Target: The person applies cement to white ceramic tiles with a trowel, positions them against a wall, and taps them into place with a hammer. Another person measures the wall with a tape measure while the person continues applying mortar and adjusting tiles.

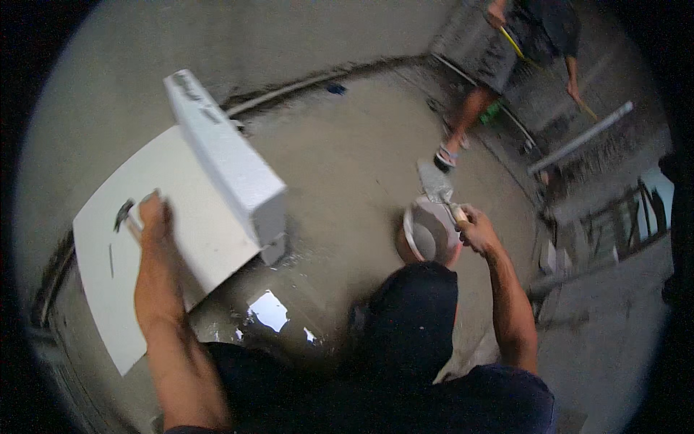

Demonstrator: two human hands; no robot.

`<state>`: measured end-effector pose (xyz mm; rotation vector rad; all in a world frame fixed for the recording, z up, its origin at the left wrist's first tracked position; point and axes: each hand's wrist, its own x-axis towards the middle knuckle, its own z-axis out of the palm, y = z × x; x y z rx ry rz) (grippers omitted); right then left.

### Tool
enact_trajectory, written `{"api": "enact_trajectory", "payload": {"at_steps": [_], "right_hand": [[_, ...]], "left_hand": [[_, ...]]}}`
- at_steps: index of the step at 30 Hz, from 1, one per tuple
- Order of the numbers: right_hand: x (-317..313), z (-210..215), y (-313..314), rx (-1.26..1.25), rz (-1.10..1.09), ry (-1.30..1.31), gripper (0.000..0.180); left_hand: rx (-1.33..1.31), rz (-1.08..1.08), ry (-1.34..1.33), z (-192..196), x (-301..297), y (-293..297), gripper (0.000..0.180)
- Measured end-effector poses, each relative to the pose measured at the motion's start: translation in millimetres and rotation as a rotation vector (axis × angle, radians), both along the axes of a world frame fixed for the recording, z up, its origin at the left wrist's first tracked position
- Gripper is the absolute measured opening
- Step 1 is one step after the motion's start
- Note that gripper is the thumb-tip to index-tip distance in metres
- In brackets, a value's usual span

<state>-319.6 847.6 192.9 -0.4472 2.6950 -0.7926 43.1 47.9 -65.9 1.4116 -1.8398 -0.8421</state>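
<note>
The right hand point(475, 230) grips the wooden handle of a trowel point(437, 182), its blade pointing away just above the rim of a bucket point(407, 242) on the wet floor point(340, 173). The left hand point(155, 215) is at a white board point(199, 224), beside a hammer point(124, 215); whether it is closed on anything cannot be told. A white block point(231, 160) stands on the board.

So the trowel point(435, 182), right of centre, has a dull metal blade caked in grey and a handle that looks like wood. The bucket point(409, 249) below it seems plastic. Hammer point(123, 215) at left: dark metal head, wood-looking handle. White board point(202, 239) is smooth and matt-ish, block point(238, 166) matt too, floor point(325, 173) wet cement-grey, glossy lower centre.
</note>
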Motion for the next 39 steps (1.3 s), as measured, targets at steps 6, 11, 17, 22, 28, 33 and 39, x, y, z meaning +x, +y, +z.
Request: {"api": "enact_trajectory", "payload": {"at_steps": [6,11,17,22,28,33,39], "right_hand": [[-73.7,-88.0,62.9,0.623,0.184,0.115,0.039],[-83.0,-140.4,41.0,0.879,0.226,0.126,0.036],[-73.6,-188.5,21.4,0.778,0.404,0.048,0.035],[-41.4,-155.2,65.7,0.259,0.077,-0.378,0.034],[47.1,-157.9,108.5,-0.313,-0.275,-0.257,0.034],[32.3,-178.6,109.7,-0.140,-0.431,0.007,0.038],[14.4,-75.3,59.5,-0.099,-0.302,-0.080,0.032]], "left_hand": [[0.120,-0.013,0.192,35.2,13.9,23.7,0.040],[0.269,0.063,0.182,50.0,16.1,36.4,0.040],[0.282,0.045,0.160,61.8,26.3,49.2,0.039],[0.217,0.033,0.091,60.9,26.4,44.9,0.039],[0.130,0.025,0.102,41.7,15.9,33.0,0.040],[0.015,0.047,-0.107,24.2,5.1,14.8,0.042],[-0.595,-0.225,-0.848,13.4,3.2,17.9,0.050]]}}
